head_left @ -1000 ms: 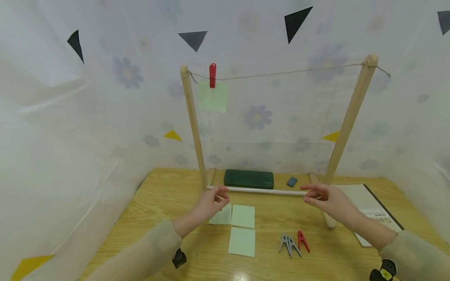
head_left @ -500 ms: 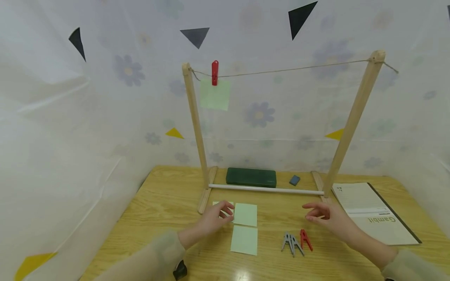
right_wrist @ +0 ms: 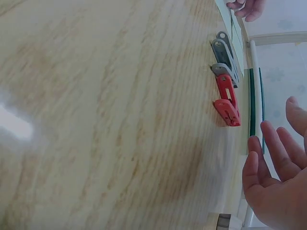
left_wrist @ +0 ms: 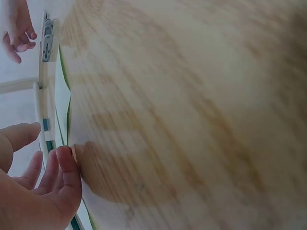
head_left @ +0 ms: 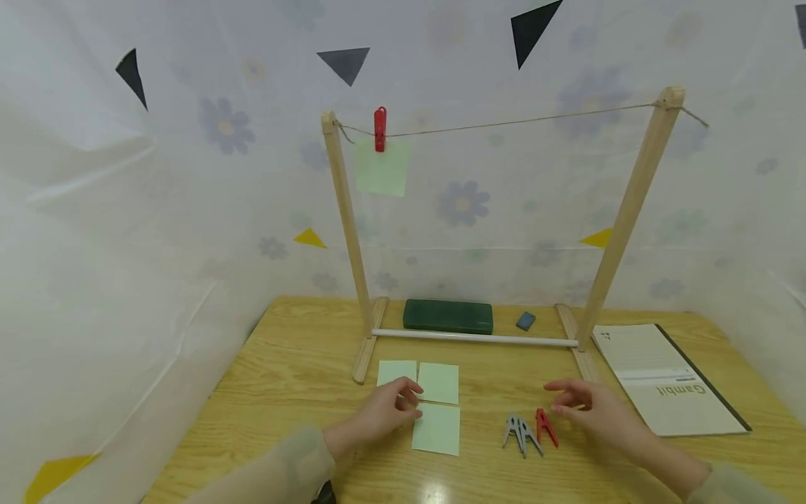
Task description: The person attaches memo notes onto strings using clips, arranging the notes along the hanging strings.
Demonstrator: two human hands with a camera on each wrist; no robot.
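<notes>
Resting low over the wooden table point(head_left: 296, 392), the left hand point(head_left: 387, 411) sits at the corner where three pale green paper squares meet, fingers loosely curled, fingertips point(head_left: 411, 400) touching or just above the paper; cannot tell which. The far-left square point(head_left: 395, 372) and far-right square point(head_left: 439, 383) lie side by side, the near square point(head_left: 436, 430) just below them. Right of these, two grey clothespins point(head_left: 519, 432) lie touching a red clothespin point(head_left: 545, 427). The right hand point(head_left: 595, 409) hovers just beside the red pin, fingers relaxed and slightly apart, holding nothing. Behind stands a wooden rack point(head_left: 343, 217) with a string point(head_left: 516, 123); a red peg point(head_left: 380, 129) pins a green note point(head_left: 381, 168) near its left post. A booklet point(head_left: 667, 381) lies far right.
</notes>
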